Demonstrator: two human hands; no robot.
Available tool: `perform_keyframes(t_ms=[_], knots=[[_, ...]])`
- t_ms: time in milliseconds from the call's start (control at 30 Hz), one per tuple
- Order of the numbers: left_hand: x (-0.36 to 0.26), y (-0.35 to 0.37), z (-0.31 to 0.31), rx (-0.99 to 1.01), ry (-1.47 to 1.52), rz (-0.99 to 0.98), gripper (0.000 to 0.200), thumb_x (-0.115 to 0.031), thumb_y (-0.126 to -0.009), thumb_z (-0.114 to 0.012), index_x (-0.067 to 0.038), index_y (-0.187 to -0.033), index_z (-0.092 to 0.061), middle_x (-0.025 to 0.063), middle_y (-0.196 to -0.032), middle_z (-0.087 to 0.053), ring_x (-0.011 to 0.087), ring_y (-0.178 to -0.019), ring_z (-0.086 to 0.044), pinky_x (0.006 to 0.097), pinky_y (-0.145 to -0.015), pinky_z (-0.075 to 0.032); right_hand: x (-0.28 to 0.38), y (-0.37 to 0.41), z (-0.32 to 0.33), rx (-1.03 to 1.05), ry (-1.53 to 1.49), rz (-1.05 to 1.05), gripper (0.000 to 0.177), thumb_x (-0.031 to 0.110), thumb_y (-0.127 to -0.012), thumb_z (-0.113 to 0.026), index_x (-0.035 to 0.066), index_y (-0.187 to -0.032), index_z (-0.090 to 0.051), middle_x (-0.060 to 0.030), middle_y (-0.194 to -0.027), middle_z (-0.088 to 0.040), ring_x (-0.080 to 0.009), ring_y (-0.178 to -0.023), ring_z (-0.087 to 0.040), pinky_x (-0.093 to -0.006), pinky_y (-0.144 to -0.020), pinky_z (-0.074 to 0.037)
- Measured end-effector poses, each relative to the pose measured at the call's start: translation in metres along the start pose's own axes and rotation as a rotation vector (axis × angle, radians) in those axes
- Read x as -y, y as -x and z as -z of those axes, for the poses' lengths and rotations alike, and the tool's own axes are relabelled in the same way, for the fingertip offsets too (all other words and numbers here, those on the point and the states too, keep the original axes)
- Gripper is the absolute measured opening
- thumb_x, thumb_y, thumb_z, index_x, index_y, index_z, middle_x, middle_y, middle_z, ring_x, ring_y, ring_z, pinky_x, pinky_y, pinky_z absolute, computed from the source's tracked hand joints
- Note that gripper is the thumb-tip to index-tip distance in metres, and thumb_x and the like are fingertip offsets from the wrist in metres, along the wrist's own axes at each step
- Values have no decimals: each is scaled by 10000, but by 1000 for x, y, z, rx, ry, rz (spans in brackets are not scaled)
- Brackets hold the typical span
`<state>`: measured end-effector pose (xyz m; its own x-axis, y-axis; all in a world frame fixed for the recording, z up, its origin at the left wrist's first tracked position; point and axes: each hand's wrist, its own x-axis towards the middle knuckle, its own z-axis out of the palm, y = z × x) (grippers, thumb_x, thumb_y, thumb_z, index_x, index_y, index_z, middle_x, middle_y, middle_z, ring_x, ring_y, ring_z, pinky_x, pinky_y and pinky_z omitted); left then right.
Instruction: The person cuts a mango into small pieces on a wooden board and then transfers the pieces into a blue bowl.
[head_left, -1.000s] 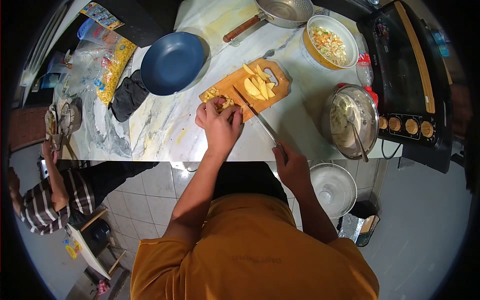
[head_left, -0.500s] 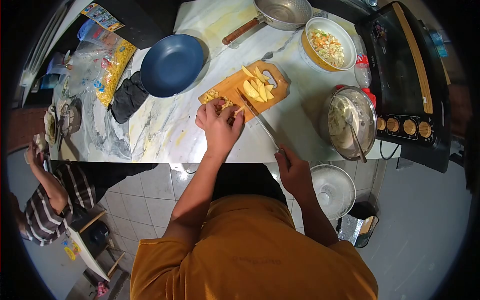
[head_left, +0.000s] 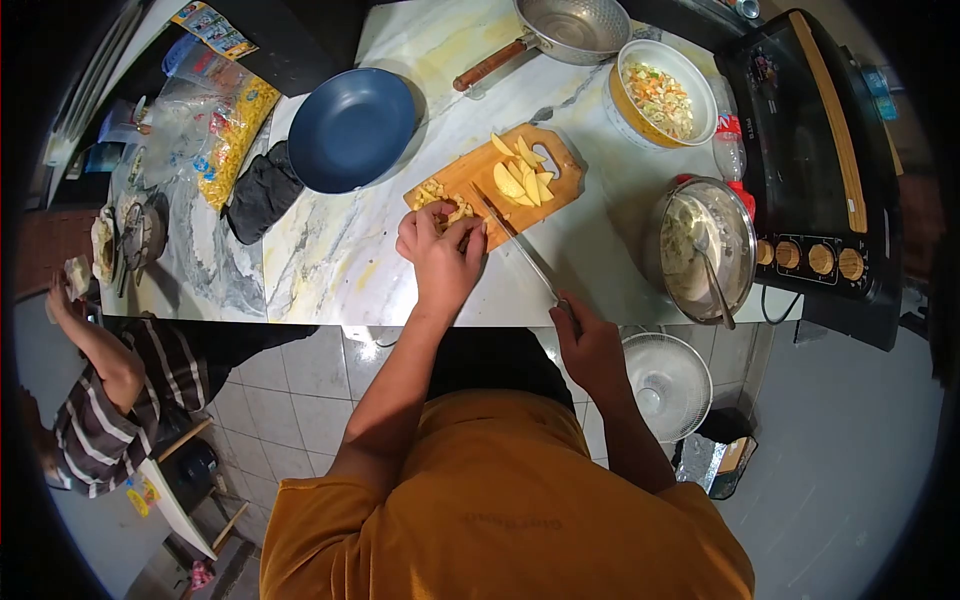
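My right hand [head_left: 587, 343] is closed around the handle of a kitchen knife [head_left: 521, 243]. Its blade reaches up and left across a wooden cutting board [head_left: 566, 187], between two groups of food. Pale yellow wedges [head_left: 520, 182], perhaps potato, lie to the right of the blade near the board's handle hole. Small diced pieces [head_left: 430, 191] are heaped on the left end. My left hand [head_left: 443, 262] bends over the board's near edge, fingers curled just left of the blade. A pale yellow piece barely shows at its fingertips; the fingers hide the rest.
A blue pan [head_left: 352, 130] and black cloth [head_left: 263, 190] lie left. Behind stands a metal pan [head_left: 573, 28]. On the right are a bowl of chopped vegetables [head_left: 660, 97], a steel bowl with a spoon [head_left: 690, 258] and an oven [head_left: 800, 150]. Another person [head_left: 105, 400] is at far left.
The yellow strip that stuck out at my left fingertips now shows much less. My hands and the knife stay nearly in place. The whole view has shifted slightly.
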<state>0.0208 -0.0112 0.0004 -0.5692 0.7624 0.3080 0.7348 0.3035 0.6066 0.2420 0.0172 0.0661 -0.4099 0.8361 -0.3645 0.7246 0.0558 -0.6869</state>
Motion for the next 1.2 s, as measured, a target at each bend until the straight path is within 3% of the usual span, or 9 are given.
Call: perform_keyframes(t_ms=[500, 567, 1000, 1067, 1200], knots=[[0, -3, 1, 10, -22, 2, 116, -145, -790, -783, -132, -906, -782, 69, -1155, -572, 338, -1183, -414, 472, -995, -281, 2, 10, 7, -37, 100, 16, 348, 326, -985, -608, 58, -1197, -674, -194, -812, -712, -390, -769, -706, -449, -698, -555], [1, -4, -1, 21, -9, -23, 122, -145, -787, -783, -131, -908, -782, 71, -1157, -571, 335, -1181, -418, 466, -996, -285, 4, 10, 8, 8, 89, -54, 381, 324, -978, -635, 32, -1219, -669, -218, -864, -720, -349, -822, -732, -395, -709, -552], [3, -3, 2, 14, 0, -22, 132, -119, -771, -785, -114, -903, -781, 67, -1153, -578, 328, -1181, -426, 463, -999, -289, -2, 8, -2, -31, 38, 28, 386, 323, -983, -629, 31, -1233, -665, -212, -810, -708, -335, -758, -729, -375, -678, -539], [3, -4, 1, 15, 6, -25, 129, -108, -771, -786, -112, -901, -781, 67, -1154, -582, 328, -1178, -429, 464, -994, -291, -1, 8, -3, -38, 35, 29, 367, 335, -969, -635, 56, -1202, -687, -209, -811, -712, -403, -776, -705, -452, -702, -557], [2, -5, 1, 13, 11, -16, 121, -107, -777, -785, -111, -898, -781, 69, -1157, -582, 331, -1176, -431, 465, -988, -292, 1, 7, -3, -19, 45, 10, 369, 336, -970, -633, 54, -1201, -687, -206, -803, -712, -400, -777, -706, -451, -710, -557]])
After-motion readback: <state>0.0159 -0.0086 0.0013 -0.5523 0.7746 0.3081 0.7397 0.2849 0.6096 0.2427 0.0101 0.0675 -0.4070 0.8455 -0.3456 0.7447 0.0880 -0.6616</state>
